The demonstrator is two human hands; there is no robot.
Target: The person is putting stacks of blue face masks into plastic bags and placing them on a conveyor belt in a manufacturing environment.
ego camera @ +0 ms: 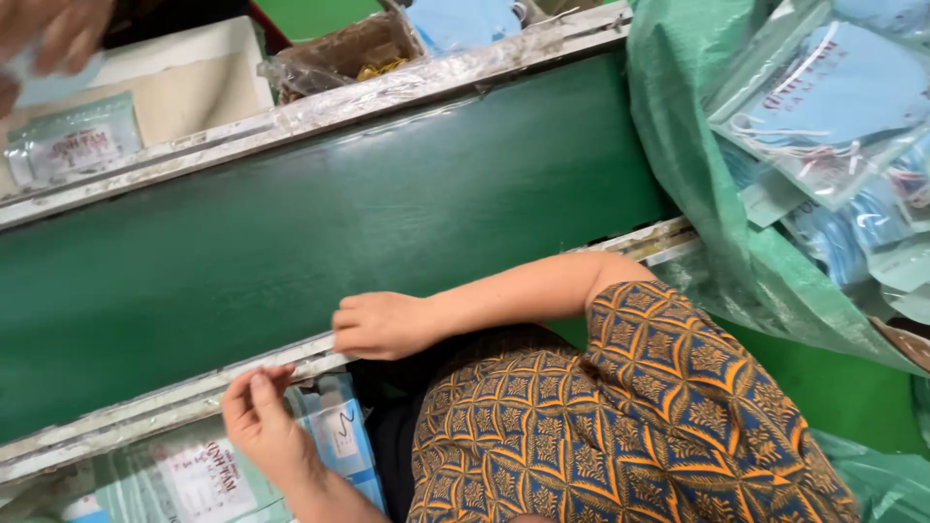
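Right hand (380, 325) on green belt (320, 228) edge, left hand (260, 416) seemingly pinching packet (339, 436)

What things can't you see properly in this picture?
- Left hand, head view: its fingertips curl onto the clear packet; whether they pinch it is hidden.
- Right hand: fingers fold over the belt's metal edge, so the grip is hidden.
- Another person's hand: blurred, cut off by the top-left corner.
- Packets in the green sack: cut off by the right edge.
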